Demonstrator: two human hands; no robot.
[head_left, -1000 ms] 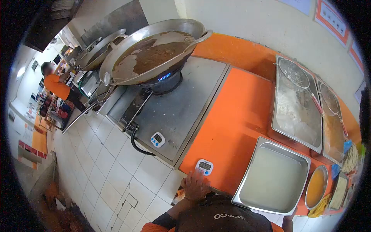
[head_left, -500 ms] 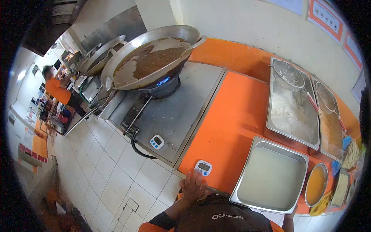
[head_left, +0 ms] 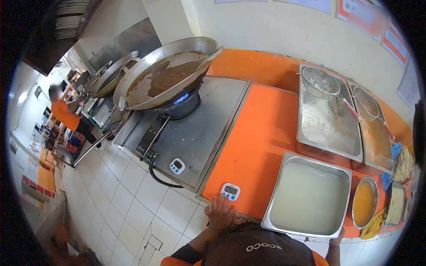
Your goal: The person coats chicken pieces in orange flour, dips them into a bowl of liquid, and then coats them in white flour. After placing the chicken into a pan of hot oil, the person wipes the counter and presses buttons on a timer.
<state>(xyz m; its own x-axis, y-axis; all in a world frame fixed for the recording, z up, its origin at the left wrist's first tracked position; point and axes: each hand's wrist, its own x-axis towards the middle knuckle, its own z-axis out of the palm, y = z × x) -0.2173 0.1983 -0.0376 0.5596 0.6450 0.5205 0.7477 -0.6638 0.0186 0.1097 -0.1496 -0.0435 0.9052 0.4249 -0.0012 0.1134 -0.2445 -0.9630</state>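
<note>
My left hand (head_left: 220, 213) rests at the front edge of the orange counter (head_left: 262, 128), fingers spread, fingertips at the lower edge of a white digital timer (head_left: 230, 191). My right hand (head_left: 337, 238) is at the lower right corner of a steel tray (head_left: 310, 195) of pale liquid; its fingers are mostly hidden by the tray. To the right of that tray stands a steel bowl of orange liquid (head_left: 364, 204). Behind it, a deep tray holds white flour (head_left: 328, 124) with a sieve (head_left: 321, 81) lying on top.
A large wok (head_left: 168, 75) of dark oil sits over a lit blue flame. A second timer (head_left: 177, 166) lies on the steel stove top (head_left: 199, 128). Another wok (head_left: 111, 75) stands farther left. A person in orange (head_left: 65, 113) stands at the far left.
The view has shifted slightly, so the woks and trays appear a little displaced. Both hands keep nearly the same places on the counter edge and at the tray.
</note>
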